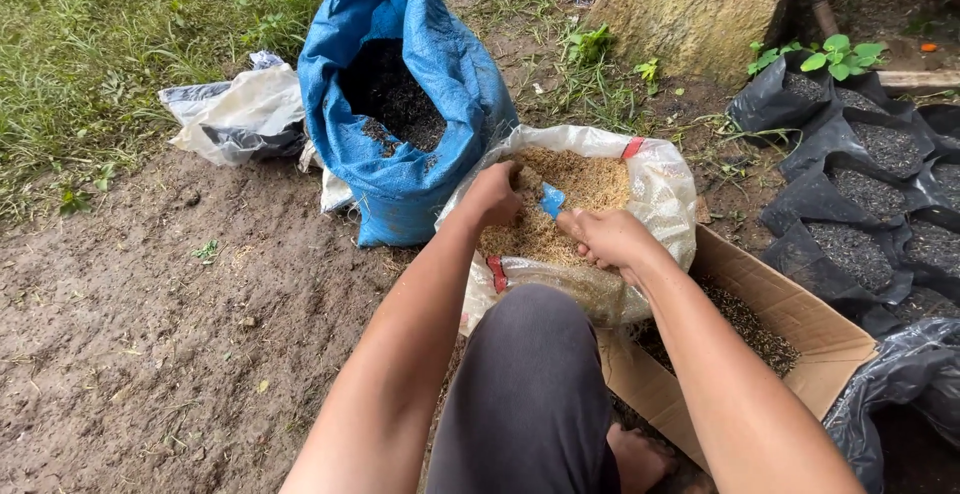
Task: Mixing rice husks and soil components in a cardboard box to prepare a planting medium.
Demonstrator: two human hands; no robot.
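A white woven sack (660, 189) lies open on the ground, filled with tan husks (585, 179). My left hand (495, 194) is curled over the husks at the sack's left rim, fingers closed into the pile. My right hand (605, 237) sits at the sack's near edge and grips a small blue scoop (551, 200), whose blade pokes out between the two hands. My bent knee in dark trousers (530, 384) is just below the sack.
A blue woven sack (420, 154) of dark soil stands left of the white one. Several black grow bags (860, 184) filled with soil are at the right. A cardboard box (790, 314) holds mixed soil. A crumpled white bag (240, 114) lies by grass; a tree trunk (700, 4) stands behind.
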